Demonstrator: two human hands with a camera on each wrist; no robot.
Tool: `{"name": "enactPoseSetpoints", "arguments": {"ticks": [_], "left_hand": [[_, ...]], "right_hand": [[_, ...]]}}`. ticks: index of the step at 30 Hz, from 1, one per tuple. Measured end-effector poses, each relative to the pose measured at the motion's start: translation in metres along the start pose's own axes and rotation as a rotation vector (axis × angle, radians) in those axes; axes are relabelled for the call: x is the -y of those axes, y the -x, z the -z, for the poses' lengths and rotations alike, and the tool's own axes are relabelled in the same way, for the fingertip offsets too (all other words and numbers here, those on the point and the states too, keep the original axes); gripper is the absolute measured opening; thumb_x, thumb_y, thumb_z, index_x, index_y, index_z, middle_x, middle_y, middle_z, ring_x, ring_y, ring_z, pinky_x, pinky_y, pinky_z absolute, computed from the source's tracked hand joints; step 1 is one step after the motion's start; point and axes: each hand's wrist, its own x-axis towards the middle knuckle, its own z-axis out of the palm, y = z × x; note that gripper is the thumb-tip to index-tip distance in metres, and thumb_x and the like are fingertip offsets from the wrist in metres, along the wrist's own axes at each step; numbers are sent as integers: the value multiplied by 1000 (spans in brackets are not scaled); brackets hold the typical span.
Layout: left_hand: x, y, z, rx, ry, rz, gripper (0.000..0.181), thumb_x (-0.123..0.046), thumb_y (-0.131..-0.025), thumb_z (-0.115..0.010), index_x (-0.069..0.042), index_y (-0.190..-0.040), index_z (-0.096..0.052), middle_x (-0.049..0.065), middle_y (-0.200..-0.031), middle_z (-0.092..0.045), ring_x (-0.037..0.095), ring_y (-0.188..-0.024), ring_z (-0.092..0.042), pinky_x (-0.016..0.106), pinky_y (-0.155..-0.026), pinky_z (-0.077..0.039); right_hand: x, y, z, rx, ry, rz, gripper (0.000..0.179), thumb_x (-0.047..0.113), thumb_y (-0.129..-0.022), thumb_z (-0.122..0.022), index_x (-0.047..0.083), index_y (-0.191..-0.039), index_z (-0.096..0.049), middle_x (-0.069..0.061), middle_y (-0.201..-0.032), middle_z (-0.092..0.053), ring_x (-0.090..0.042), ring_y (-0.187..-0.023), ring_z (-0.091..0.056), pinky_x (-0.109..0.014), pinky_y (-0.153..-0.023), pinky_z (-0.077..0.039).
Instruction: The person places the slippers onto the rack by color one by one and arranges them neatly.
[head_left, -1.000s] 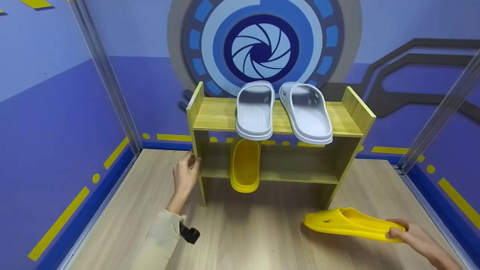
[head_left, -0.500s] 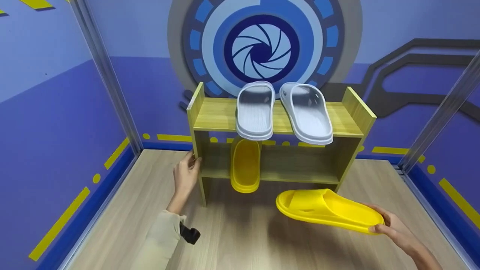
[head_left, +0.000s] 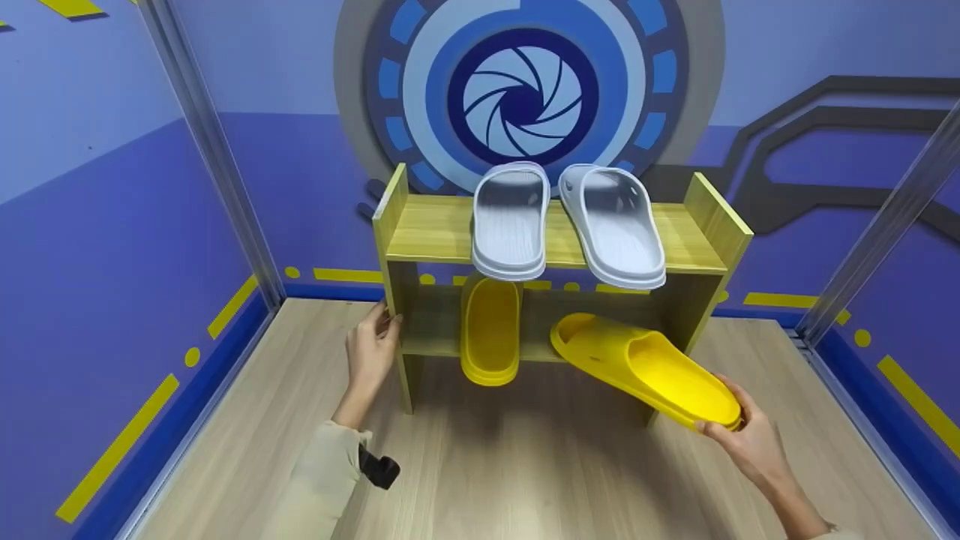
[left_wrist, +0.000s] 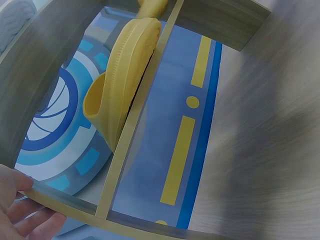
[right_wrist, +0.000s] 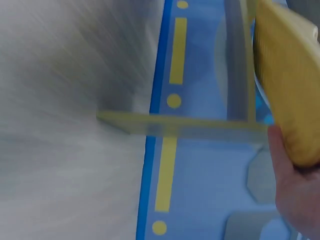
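My right hand (head_left: pixel 752 442) pinches a yellow slipper (head_left: pixel 637 367) by its heel end. The slipper's toe points up and left, overlapping the lower shelf's front edge in the head view. My left hand (head_left: pixel 371 351) grips the left side panel of the small wooden shoe rack (head_left: pixel 431 229), thumb and fingers round its edge, as the left wrist view also shows. On the lower shelf, another yellow slipper (head_left: pixel 490 330) lies with its heel sticking out over the front. The right wrist view is blurred; the held slipper (right_wrist: pixel 290 85) fills its right side.
Two light grey slippers, the left one (head_left: pixel 510 225) and the right one (head_left: pixel 619 229), stand on the rack's top shelf. The rack stands on a wood-grain tabletop (head_left: pixel 480 480) before a blue printed wall (head_left: pixel 285 180). Metal posts (head_left: pixel 214 150) rise at both back corners.
My right hand has carried the yellow slipper up and left from the table's right side to the front of the lower shelf, its toe turning upward. The left hand has stayed on the rack.
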Motion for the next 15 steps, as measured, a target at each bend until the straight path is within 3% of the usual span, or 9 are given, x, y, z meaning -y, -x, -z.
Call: {"name": "enactPoseSetpoints", "arguments": {"ticks": [3,10,15], "left_hand": [[0,0,0,4,0,3,23,-9,-83,-59,-1,-105,-61,17,-95,-63,27,-84,-61,36,-70,-49],[-1,1,0,11,11,21,25,-8,-84,-59,-2,-108,-61,16,-98,-62,27,-85,-61,36,-71,-49],[-2,1,1,11,19,21,25,-8,-84,-59,-2,-108,-61,16,-99,-62,26,-85,-61,36,-71,-49]], "right_hand": [[4,-1,-11,-52,72,-34,68,14,-76,-67,-3,-132,-33,-26,-120,-44,-24,-93,-49,-13,-67,-39],[17,-7,-39,-124,35,-96,80,30,-77,-68,-5,-135,-25,-27,-128,-36,-37,-108,-41,-46,-88,-35],[23,-10,-59,-146,-9,-83,88,37,-76,-67,-6,-136,-21,-26,-132,-33,-36,-114,-38,-46,-91,-34]]}}
